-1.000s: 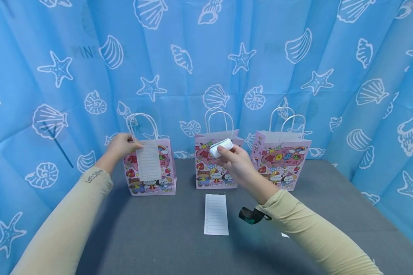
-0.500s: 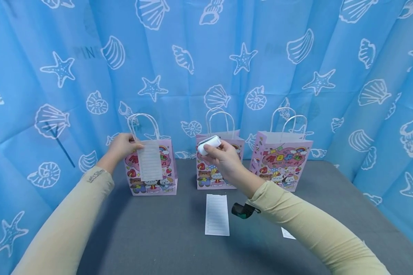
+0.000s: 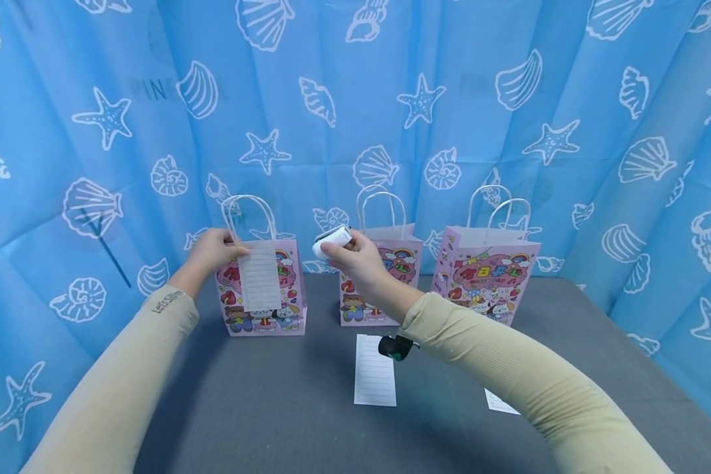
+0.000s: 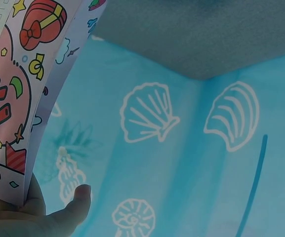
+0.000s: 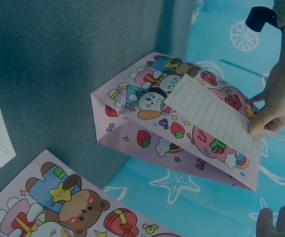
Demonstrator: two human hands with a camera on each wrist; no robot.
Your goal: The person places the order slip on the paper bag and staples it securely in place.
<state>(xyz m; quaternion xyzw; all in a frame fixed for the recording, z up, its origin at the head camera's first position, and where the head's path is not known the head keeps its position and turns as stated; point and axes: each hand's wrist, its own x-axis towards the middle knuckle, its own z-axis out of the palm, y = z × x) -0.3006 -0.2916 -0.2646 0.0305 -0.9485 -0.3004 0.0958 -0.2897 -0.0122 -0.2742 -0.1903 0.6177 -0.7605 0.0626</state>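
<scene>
My left hand (image 3: 211,253) pinches a lined paper slip (image 3: 261,280) against the upper front of the left pink gift bag (image 3: 291,299). In the right wrist view the left thumb lies over the slip (image 5: 206,111) near the bag's top edge. My right hand (image 3: 361,266) grips a small white stapler (image 3: 332,242) in the air, to the right of that bag and in front of the middle gift bag (image 3: 399,260). Only the right fingertips (image 5: 270,224) and a bit of the stapler show in the right wrist view. The fingers behind the left bag are mostly hidden.
A third gift bag (image 3: 492,276) stands at the right. One lined slip (image 3: 374,378) lies on the grey table (image 3: 261,408) before the middle bag; another slip (image 3: 499,401) is partly under the right sleeve. A blue shell-patterned curtain (image 3: 332,151) hangs behind.
My right hand has moved left with the stapler, from in front of the middle bag's centre toward the left bag. The left hand keeps holding the slip against its bag.
</scene>
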